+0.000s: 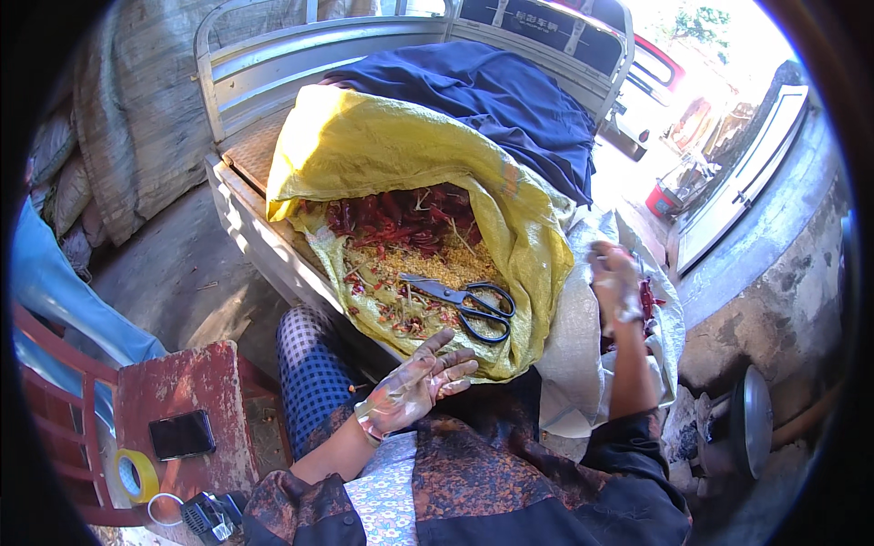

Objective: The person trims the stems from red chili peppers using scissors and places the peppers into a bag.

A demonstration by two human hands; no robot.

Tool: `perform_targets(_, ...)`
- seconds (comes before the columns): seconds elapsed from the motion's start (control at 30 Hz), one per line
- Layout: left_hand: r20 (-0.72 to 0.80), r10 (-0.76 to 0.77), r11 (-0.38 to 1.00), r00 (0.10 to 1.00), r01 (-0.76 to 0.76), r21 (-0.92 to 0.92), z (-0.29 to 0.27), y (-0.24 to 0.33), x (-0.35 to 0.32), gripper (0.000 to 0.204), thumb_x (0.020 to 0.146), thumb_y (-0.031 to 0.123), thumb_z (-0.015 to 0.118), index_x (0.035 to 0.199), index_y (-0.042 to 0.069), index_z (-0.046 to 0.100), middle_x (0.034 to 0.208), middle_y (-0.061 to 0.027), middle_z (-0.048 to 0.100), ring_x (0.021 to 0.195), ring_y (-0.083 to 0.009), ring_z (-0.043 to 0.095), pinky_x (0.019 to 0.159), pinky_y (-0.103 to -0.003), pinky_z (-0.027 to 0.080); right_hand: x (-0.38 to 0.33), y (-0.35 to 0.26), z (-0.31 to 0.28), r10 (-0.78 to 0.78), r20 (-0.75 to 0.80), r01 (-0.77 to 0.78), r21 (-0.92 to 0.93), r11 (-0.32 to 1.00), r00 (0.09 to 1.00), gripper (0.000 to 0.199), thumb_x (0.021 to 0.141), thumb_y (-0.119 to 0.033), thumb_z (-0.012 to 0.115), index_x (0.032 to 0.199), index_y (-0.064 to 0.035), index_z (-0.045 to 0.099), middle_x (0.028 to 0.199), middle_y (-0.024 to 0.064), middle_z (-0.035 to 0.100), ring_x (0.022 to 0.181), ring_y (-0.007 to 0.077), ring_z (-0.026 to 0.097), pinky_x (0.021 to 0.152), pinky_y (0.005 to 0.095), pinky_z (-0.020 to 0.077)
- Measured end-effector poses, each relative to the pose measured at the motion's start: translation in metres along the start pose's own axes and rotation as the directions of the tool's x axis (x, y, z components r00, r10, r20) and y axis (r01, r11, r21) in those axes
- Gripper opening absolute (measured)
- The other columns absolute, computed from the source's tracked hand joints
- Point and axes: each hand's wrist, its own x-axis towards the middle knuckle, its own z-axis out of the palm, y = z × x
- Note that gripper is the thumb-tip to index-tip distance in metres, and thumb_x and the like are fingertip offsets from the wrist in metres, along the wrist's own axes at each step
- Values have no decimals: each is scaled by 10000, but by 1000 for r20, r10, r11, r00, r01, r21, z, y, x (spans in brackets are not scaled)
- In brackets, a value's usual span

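Observation:
My left hand, in a thin stained glove, is held palm up with its fingers apart and nothing in it. It is at the near edge of a yellow woven sack, which lies with its mouth open toward me. Inside are dried red chili peppers and a layer of yellow seeds and bits. Scissors with black handles rest on the seeds, just beyond my left fingers. To the right, my gloved right hand is raised over a white woven sack with red peppers inside; motion smears its fingers.
The yellow sack rests on a metal cart bed with dark blue cloth behind it. At left, a worn red chair holds a phone and yellow tape. A round dark pan stands at right.

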Motion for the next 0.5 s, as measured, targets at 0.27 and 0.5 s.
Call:
perform_targets(0.27, -83, 47, 979, 995, -62, -194, 1, 16, -8, 592, 873, 220, 597, 1361, 40, 313, 1315, -231, 432, 1232, -350, 430, 1027, -469, 364, -4, -130, 152, -190, 420, 293, -196, 936, 888, 226, 774, -276, 641, 895, -87, 676, 882, 130, 641, 833, 326, 615, 737, 388, 487)
perform_targets(0.5, -142, 111, 965, 984, -141, -223, -4, 24, -16, 464, 915, 192, 535, 1318, 27, 374, 1259, -213, 490, 1159, -344, 499, 974, -468, 422, 10, -138, 171, -83, 457, 265, -352, 898, 886, 210, 780, -268, 598, 863, -86, 663, 893, 173, 654, 855, 347, 629, 753, 413, 499)
